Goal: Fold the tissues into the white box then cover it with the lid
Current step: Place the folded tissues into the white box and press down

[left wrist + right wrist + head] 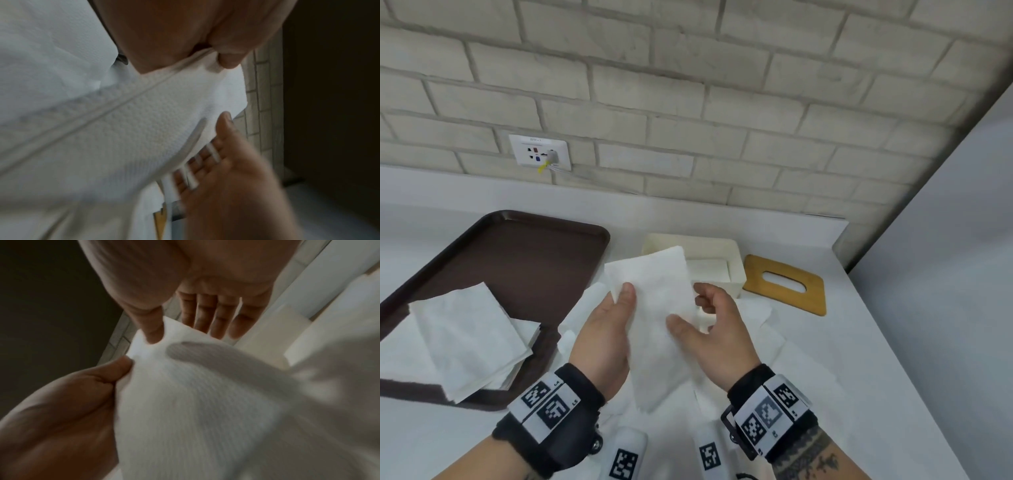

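A folded white tissue is held up above the counter, in front of the white box. My left hand pinches its left edge, thumb on top; the left wrist view shows that thumb pressing into the tissue. My right hand is at the tissue's right edge. Its thumb touches the sheet while its fingers stay straight and apart from it. The box is open, with folded tissue inside. The wooden lid, with an oval slot, lies flat to the right of the box.
A brown tray lies at the left with a stack of unfolded tissues on its near end. Loose tissues are spread on the white counter under my hands. The brick wall with a socket is behind. The counter ends at the right.
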### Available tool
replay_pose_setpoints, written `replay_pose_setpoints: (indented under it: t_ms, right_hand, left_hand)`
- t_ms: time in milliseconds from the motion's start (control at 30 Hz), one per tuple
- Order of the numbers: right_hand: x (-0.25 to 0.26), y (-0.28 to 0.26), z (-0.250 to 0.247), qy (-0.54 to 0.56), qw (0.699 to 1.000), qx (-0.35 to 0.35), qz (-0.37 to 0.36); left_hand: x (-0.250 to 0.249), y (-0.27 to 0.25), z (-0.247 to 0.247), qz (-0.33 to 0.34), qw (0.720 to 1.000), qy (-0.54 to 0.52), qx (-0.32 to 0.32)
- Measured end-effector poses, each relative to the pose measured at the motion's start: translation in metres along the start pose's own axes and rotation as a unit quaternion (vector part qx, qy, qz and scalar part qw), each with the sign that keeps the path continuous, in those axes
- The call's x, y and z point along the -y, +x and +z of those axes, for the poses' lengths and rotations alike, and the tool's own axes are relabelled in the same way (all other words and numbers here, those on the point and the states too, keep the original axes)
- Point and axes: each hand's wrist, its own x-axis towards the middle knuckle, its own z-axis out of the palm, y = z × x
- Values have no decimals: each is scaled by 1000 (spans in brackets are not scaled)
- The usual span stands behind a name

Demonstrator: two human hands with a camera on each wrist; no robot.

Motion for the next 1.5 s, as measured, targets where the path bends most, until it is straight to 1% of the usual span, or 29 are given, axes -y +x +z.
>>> replay_pose_setpoints:
  t_ms: [33,100,133,167,200,300,333,400,467,533,567,633,733,833,900,967,1033,1100,1167,1200,1233,1267,1300,1333,1367,1400,1433,1467,1500]
  right_hand:
    - [-5,-1,1,-6,999,35,20]
    - [-17,-6,0,23,993,108,43]
    - [-24,-9,-1,46,990,125,46]
    - [-30,-12,-3,67,990,119,47]
    - [-35,-16,-5,91,990,95,47]
    - [-47,-22,-18,155,987,4,43]
    - [-49,-23,-23,166,985,-24,37]
    - [-56,-24,-32,175,982,-67,19]
    - [-60,-26,-38,161,984,-77,12]
    - [-67,-29,-37,120,991,-55,21]
    - [-70,-30,-35,96,994,-40,32]
    - [-74,-30,-31,66,996,-24,52]
    - [-71,-27,-31,46,997,-36,51]
    - [-73,-26,-35,59,996,-44,52]
    - [-73,-25,-42,69,994,-46,71]
    - [-72,-24,-50,66,994,-31,77]
    - [-67,-22,-59,37,997,-47,39]
    - [-54,-23,-66,-28,997,-68,-35]
    - [-38,-21,-71,-122,988,-22,-93]
    - [-30,-18,-72,-171,979,14,-108]
    - [-24,-14,-73,-204,971,38,-118]
    - [-19,-10,-75,-207,970,48,-119]
    - [-15,-6,-78,-176,978,45,-106]
    - [-10,-4,-80,-114,989,35,-82]
    - [-7,-2,-82,-45,997,21,-54]
    - [-4,-1,-83,18,999,8,-30]
    - [0,0,-82,66,998,-3,-18]
    - [3,0,-79,102,995,-4,-12]
    - [4,-1,-75,125,992,2,-8]
  left_hand:
    - [-3,0,-1,0,1000,-24,2]
    - [-5,0,-5,-4,997,-81,6]
    - [-6,0,-8,-11,994,-109,7]
    - [-5,1,-11,-15,992,-122,10]
    - [-3,3,-17,-10,994,-113,9]
    - [3,8,-35,21,999,-10,-33]
    - [5,8,-42,28,998,36,-40]
    - [11,7,-52,36,990,132,-33]
    - [21,6,-60,25,972,235,-17]
    - [34,4,-62,6,940,340,-10]
    - [40,2,-61,-5,930,369,-7]
    - [50,0,-56,-22,920,390,-5]
    - [57,-1,-51,-10,911,411,-25]
    - [52,-1,-49,-1,914,402,-55]
    - [45,-2,-47,26,914,398,-78]
    - [34,-3,-38,67,896,431,-83]
    - [20,-3,-25,102,868,481,-71]
    - [6,-2,-10,126,850,511,-26]
    - [-2,1,5,160,826,539,40]
    - [-4,2,14,177,817,544,67]
    - [-6,3,23,193,815,541,80]
    - [-8,4,32,211,818,529,79]
    - [-9,5,42,233,822,515,63]
    - [-11,5,51,254,834,489,34]
    - [-11,6,56,257,860,441,8]
    - [-9,8,59,230,901,368,5]
    - [-7,8,62,181,940,288,24]
    - [-3,6,62,127,965,224,44]
    - [2,4,62,79,976,195,59]
